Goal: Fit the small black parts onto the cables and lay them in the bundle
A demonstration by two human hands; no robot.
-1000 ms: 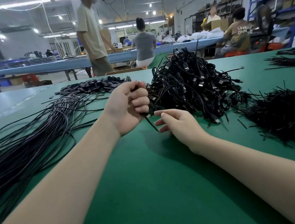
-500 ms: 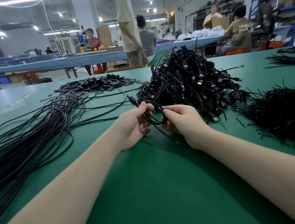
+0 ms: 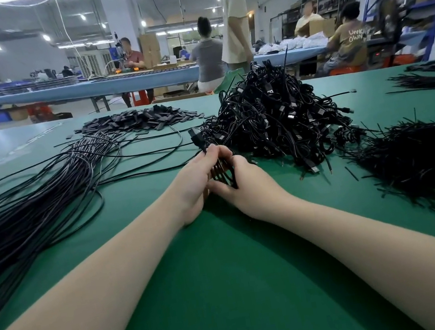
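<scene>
Over the last second the two hands have come together low over the green table [image 3: 232, 292], and the single loop of cable that hung open between them half a second ago is now gathered into a tight little coil [image 3: 221, 171] squeezed between both palms. The left hand [image 3: 198, 179] has its fingers curled round the near side of the coil, with the cable's black plug end [image 3: 197, 139] sticking up past its fingertips; the right hand [image 3: 245, 183] closes on the other side, thumb pressing the strands in. I judge that this cable is wound and about ready to go on the finished bundle [image 3: 279, 114], the tangled heap just beyond the hands (whether a small black part is already fitted on it I cannot tell). The straight, unworked cables [image 3: 29, 202] fan out to the left, the pile of small black parts [image 3: 134, 119] lies at the far edge, and a heap of thin black ties [image 3: 422, 156] sits to the right. The only legible writing is on a seated worker's brown shirt [image 3: 351, 41] in the background: "UNK…" above "OWN", partly cut off.
</scene>
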